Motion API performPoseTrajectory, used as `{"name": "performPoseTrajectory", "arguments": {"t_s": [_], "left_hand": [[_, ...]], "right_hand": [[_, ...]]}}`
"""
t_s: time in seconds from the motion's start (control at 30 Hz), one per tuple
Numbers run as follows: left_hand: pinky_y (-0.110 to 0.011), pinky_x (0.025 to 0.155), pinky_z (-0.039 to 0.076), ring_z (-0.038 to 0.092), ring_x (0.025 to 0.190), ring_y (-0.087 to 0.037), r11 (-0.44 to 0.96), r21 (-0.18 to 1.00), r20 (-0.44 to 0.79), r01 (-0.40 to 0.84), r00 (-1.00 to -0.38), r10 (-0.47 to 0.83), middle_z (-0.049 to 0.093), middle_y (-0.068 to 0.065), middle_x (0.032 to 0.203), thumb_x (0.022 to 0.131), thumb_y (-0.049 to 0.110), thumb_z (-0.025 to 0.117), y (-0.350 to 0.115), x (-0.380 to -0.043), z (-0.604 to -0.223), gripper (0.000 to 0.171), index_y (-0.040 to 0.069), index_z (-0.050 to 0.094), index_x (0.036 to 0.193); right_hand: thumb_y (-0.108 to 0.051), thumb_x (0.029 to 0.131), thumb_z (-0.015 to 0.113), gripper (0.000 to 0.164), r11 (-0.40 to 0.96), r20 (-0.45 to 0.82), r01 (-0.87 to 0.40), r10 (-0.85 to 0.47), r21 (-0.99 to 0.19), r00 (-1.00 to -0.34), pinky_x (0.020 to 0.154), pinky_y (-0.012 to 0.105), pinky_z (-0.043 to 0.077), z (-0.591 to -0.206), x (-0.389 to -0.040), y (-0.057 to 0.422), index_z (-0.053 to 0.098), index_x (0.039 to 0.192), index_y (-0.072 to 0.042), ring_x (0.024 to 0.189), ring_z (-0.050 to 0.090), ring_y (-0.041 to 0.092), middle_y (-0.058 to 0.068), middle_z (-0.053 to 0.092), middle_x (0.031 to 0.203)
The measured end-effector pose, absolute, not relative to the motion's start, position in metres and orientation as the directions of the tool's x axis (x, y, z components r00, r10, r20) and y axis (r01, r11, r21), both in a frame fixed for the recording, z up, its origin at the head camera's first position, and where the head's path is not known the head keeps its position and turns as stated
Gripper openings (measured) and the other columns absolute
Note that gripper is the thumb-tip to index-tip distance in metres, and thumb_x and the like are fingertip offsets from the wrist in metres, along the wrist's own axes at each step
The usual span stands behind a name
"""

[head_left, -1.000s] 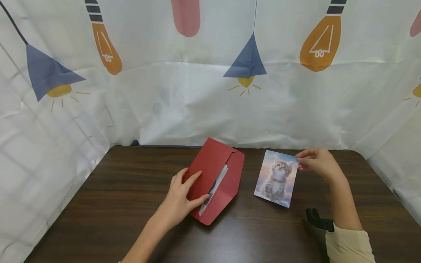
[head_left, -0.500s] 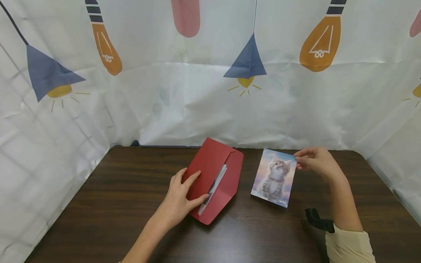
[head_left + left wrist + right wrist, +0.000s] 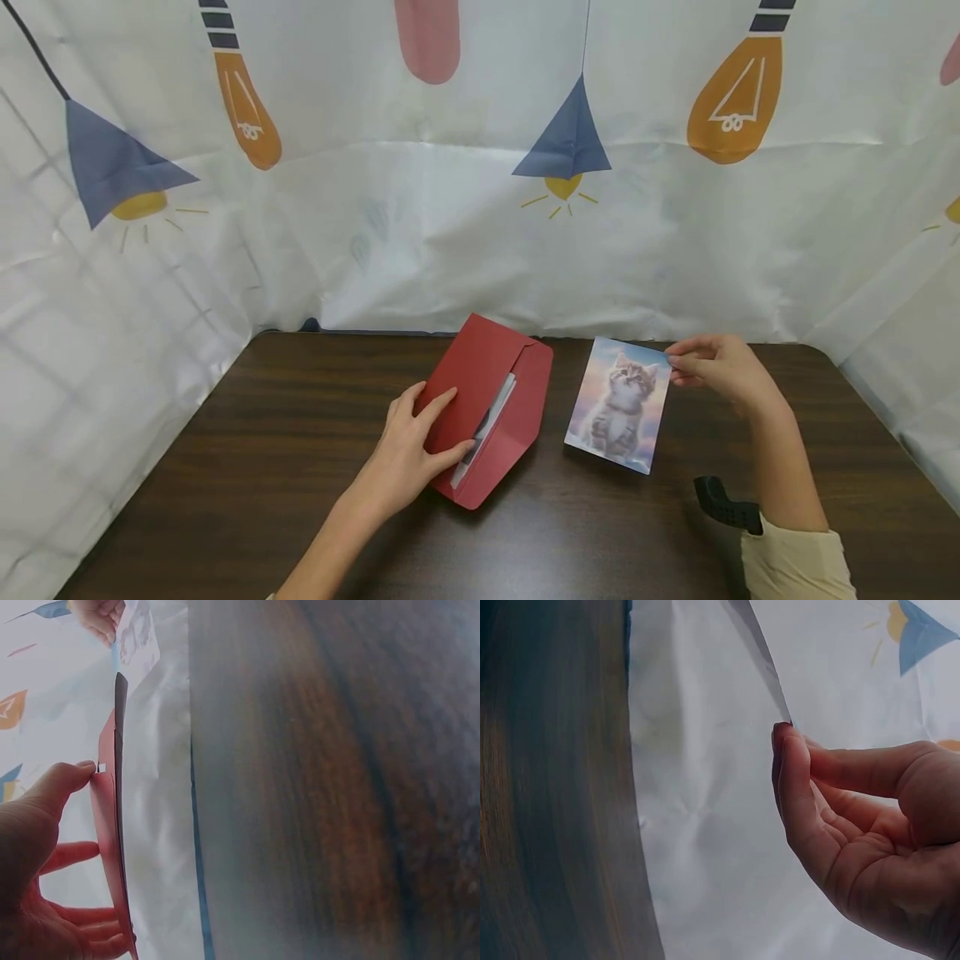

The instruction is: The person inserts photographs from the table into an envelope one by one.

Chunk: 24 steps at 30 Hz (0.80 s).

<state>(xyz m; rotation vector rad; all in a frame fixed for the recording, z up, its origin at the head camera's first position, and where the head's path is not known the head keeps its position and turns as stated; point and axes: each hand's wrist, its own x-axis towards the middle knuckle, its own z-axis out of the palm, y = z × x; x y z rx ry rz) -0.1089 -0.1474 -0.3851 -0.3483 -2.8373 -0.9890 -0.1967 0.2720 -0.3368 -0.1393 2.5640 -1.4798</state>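
Note:
A red envelope (image 3: 480,375) has its flap folded back, and white paper (image 3: 487,425) shows in its opening. My left hand (image 3: 405,450) holds it above the table, tilted, with the thumb at the opening and the index finger on the front. From the left wrist view the envelope appears nearly edge-on, the left fingers (image 3: 90,922) touching it near its lower end. To the right hangs a kitten picture card (image 3: 618,408), apart from the envelope. My right hand (image 3: 720,367) pinches its upper right corner between thumb and fingers, as the right wrist view also shows.
Both hands are over a dark wood-grain table (image 3: 300,417). Behind it hangs a white curtain (image 3: 427,242) printed with lamps and bulbs. A black strap-like piece (image 3: 723,504) sticks out by the right sleeve (image 3: 795,562).
The kitten card has moved slightly left, toward the envelope, with my right hand. My left hand and the envelope have hardly moved.

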Motion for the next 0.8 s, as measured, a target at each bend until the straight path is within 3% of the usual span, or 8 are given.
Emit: {"name": "performPoseTrajectory", "arguments": {"t_s": [0.8], "left_hand": [[-0.054,0.089,0.062,0.04,0.136,-0.045,0.759,0.604,0.167,0.244,-0.97,0.178,0.039,-0.026,0.155,0.088,0.029,0.087,-0.146,-0.111,-0.387,0.07,0.009,0.059,0.149]], "right_hand": [[-0.007,0.107,0.059,0.04,0.441,-0.133,0.028,-0.21,-0.897,-0.969,0.077,0.024,0.062,-0.331,-0.196,0.26,0.053,0.135,0.021,0.081,0.073,0.007,0.003,0.072,0.098]]}}
